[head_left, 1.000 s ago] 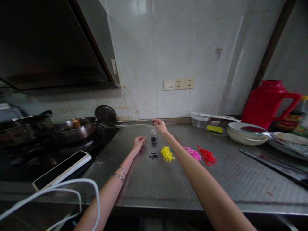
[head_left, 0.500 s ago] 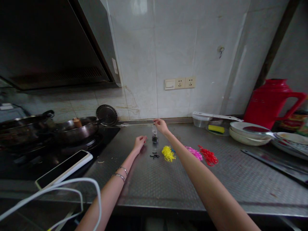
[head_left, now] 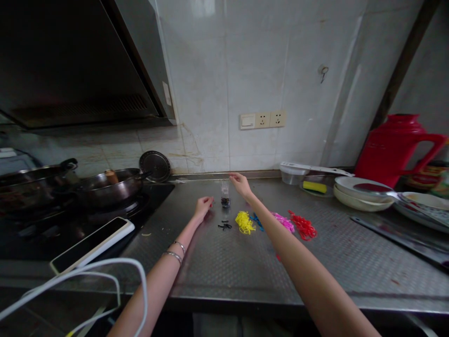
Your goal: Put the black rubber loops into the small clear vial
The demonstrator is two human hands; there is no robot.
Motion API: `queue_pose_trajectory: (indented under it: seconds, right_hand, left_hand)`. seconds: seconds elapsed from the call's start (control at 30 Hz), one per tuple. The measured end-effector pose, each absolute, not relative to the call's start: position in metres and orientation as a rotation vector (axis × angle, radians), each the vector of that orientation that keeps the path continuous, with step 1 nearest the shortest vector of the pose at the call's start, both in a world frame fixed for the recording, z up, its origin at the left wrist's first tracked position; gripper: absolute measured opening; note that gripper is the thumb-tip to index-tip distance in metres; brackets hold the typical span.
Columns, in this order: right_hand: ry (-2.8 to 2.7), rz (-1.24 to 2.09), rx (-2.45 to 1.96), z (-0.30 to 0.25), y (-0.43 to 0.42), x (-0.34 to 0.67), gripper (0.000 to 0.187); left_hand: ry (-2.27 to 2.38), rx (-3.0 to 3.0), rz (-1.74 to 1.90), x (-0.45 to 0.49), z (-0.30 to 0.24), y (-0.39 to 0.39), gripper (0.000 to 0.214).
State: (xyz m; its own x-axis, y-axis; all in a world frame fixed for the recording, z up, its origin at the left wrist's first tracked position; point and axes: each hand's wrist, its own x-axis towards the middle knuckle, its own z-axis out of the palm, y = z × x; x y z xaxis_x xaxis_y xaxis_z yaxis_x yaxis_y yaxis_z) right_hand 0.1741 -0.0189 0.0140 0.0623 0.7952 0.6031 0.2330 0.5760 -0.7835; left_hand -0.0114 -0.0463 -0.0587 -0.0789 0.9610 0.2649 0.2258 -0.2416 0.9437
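Note:
A small clear bottle (head_left: 225, 191) stands upright on the metal counter with dark bits in its bottom. My right hand (head_left: 241, 185) is just right of the bottle's mouth, fingers loosely apart, nothing visible in them. Left of the bottle, my left hand (head_left: 203, 207) rests on the counter with curled fingers; a reddish spot shows at the fingertips, too small to name. In front of the bottle lie a few black bands (head_left: 225, 225). To their right are piles of yellow bands (head_left: 244, 223), blue bands (head_left: 257, 221), pink bands (head_left: 283, 222) and red bands (head_left: 303, 226), the blue partly behind my right forearm.
At left, pans (head_left: 108, 189) sit on the stove, with a white-edged device (head_left: 91, 243) and white cable (head_left: 135, 264) nearer. At right are a plastic tub (head_left: 293, 174), yellow sponge (head_left: 315, 187), stacked plates (head_left: 363, 199), knife (head_left: 396, 238) and red thermos jug (head_left: 389, 152).
My right hand has moved from above the bottle's mouth to the right, its fingers loosening from a pinch. My left hand has stayed in place.

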Motion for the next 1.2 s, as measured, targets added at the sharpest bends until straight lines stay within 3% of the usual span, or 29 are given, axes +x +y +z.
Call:
queue_pose_trajectory:
  seconds: [0.53, 0.9, 1.2]
  right_hand:
    - [-1.3, 0.726, -0.973, -0.048, -0.07, 0.225, 0.034]
    - [-1.354, 0.68, -1.018, -0.048, -0.068, 0.228, 0.032]
    - [-1.403, 0.648, -1.046, -0.048, -0.07, 0.227, 0.031]
  left_hand:
    - [1.383, 1.685, 1.219, -0.005, -0.051, -0.054, 0.033]
    - [1.017, 2.168, 0.264, 0.002, -0.009, -0.074, 0.03]
    - [1.016, 2.223, 0.105, 0.011, -0.004, -0.09, 0.014]
